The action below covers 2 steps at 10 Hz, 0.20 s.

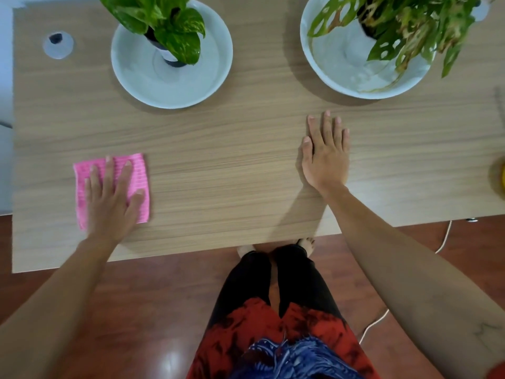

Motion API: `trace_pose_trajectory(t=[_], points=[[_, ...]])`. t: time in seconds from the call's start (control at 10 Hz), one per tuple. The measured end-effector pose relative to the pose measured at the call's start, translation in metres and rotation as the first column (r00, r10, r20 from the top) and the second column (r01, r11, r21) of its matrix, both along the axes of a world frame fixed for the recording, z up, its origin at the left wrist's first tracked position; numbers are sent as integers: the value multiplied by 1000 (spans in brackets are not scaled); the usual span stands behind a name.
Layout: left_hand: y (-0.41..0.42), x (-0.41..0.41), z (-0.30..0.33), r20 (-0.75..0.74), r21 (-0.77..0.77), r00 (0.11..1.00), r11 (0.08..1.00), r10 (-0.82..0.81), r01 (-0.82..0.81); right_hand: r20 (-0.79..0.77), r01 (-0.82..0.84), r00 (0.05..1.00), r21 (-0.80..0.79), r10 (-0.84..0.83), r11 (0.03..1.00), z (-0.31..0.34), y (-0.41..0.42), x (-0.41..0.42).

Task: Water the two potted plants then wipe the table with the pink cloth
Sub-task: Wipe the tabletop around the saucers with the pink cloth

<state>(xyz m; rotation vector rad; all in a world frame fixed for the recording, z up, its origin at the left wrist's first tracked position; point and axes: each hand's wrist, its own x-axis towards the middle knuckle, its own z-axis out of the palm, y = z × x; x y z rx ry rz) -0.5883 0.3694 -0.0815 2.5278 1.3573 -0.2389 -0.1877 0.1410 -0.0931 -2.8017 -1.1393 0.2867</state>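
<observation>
The table [246, 165] carries two plants, one [164, 20] toward the far left and one [404, 31] at the far right corner, each in its own white dish: two dishes [169, 88] [336, 72]. One pink cloth [136, 170] lies near the left edge. Two hands rest on the table, left [112, 198] and right [326, 157]. One grommet [58, 44] sits in the far left corner, and one yellow thing [500, 179] shows at the right edge.
</observation>
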Motion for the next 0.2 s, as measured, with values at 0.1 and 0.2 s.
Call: trace_pose_trajectory(t=[0.1,0.2], points=[[-2,1,-2,40,-3,998,999,44,-44,-1,-4,1000,12,4,1000,1,1,1],[-20,36,1,166,26,969,981,185,-192,7,1,1000,15,-1,1000,3,2,-1]])
